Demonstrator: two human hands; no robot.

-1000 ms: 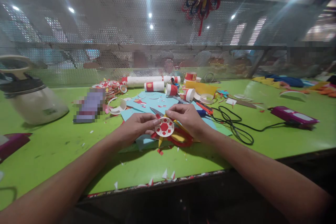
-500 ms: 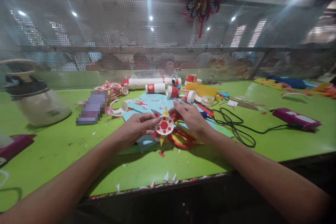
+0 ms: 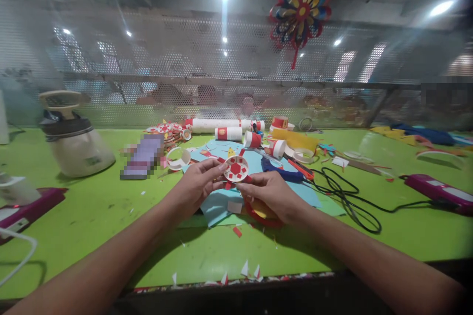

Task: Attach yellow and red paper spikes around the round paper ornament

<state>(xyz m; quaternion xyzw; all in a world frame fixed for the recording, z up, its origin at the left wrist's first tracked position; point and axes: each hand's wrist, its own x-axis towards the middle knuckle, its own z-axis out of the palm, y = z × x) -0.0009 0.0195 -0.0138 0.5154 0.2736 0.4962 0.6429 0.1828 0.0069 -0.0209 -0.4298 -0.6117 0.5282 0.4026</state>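
Observation:
A small paper turtle [image 3: 236,169] is held up in front of me, its round white shell dotted with red patches, with a yellow head at the top and red legs. My left hand [image 3: 199,184] pinches its left edge between thumb and fingers. The fingers of my right hand [image 3: 277,194] close on its lower right side, by a red leg. Below my right hand lie scissors with red handles [image 3: 264,216], partly covered by it. Light blue paper sheets [image 3: 218,206] spread beneath both hands.
Several similar turtles [image 3: 168,130] are piled behind a phone [image 3: 142,157]. Paper cups [image 3: 229,134], an orange cutter [image 3: 301,170] and a blue tool [image 3: 284,173] lie behind my hands. A black cord [image 3: 343,197] loops toward a purple power strip [image 3: 439,192]. A jug [image 3: 79,147] stands left.
My right hand has come down from above the turtle's right side to its lower right edge and grips it there. The turtle has turned a little; the view has shifted.

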